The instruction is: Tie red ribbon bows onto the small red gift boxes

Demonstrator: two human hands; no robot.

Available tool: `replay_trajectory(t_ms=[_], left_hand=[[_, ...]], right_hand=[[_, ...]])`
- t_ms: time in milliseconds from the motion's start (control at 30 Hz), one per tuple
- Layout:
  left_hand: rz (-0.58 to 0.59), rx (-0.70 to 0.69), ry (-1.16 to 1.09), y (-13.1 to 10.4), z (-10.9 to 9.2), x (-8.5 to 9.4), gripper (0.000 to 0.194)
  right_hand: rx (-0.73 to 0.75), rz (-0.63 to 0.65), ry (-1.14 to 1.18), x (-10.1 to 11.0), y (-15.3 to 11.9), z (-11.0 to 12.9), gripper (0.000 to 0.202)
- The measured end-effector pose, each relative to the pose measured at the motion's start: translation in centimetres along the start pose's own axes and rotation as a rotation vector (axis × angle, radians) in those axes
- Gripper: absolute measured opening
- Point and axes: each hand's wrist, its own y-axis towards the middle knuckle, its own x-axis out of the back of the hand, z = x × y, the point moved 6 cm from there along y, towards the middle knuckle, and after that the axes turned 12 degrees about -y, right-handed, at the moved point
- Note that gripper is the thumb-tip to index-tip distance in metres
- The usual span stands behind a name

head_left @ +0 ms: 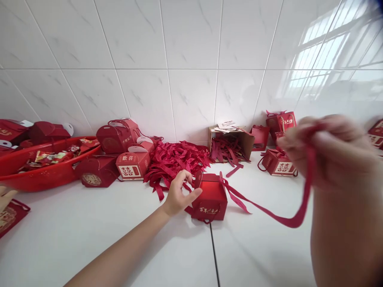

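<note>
A small red gift box [209, 203] with gold lettering stands on the white table, its top partly open. My left hand [179, 193] is at the box's left side, thumb and fingers around the upper left flap. A red ribbon [281, 218] runs from the box's upper right edge, sags over the table and rises to my right hand [323, 147]. That hand is raised at the right, blurred, with its fingers closed on the ribbon's end.
Behind the box lies a heap of red ribbons [176, 159]. An open carton [247, 145] holds darker strips. Finished-looking red boxes [131, 165] stand left and right. A red basin [56, 175] holds candies. At the far left edge, part of another person's hand [6, 197] shows near a red box.
</note>
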Motion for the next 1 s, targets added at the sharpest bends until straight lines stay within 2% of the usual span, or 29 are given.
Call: replay_trajectory(t_ms=[67, 200, 267, 333, 533, 733, 900, 1000], left_hand=[[0.022, 0.074, 0.030, 0.4, -0.4, -0.2, 0.027], [-0.049, 0.207, -0.124, 0.1, 0.4, 0.0, 0.034], [-0.074, 0.247, -0.181, -0.1, 1.0, 0.1, 0.035], [-0.085, 0.263, -0.196, -0.3, 1.4, 0.1, 0.033], [-0.058, 0.280, -0.267, -0.5, 1.1, -0.3, 0.034], [-0.021, 0.267, -0.373, -0.5, 0.6, -1.0, 0.034], [-0.056, 0.362, -0.499, 0.1, 1.1, -1.1, 0.035], [-0.061, 0.375, -0.455, 0.1, 1.1, -0.8, 0.030]], right_hand=[[-0.044, 0.072, 0.063, -2.8, 0.3, -0.3, 0.010], [-0.218, 0.308, -0.039, -9.5, 0.3, -3.2, 0.012], [-0.238, 0.356, -0.148, -11.9, 0.1, -4.8, 0.010], [-0.225, 0.353, -0.252, -13.5, -0.2, -6.0, 0.007], [-0.180, 0.405, -0.287, -15.3, -1.1, -7.9, 0.006], [-0.159, 0.429, -0.227, -15.5, -1.2, -7.5, 0.004], [-0.163, 0.450, -0.216, -16.1, -1.4, -7.4, 0.007], [-0.140, 0.443, -0.238, -16.3, -1.6, -7.4, 0.007]])
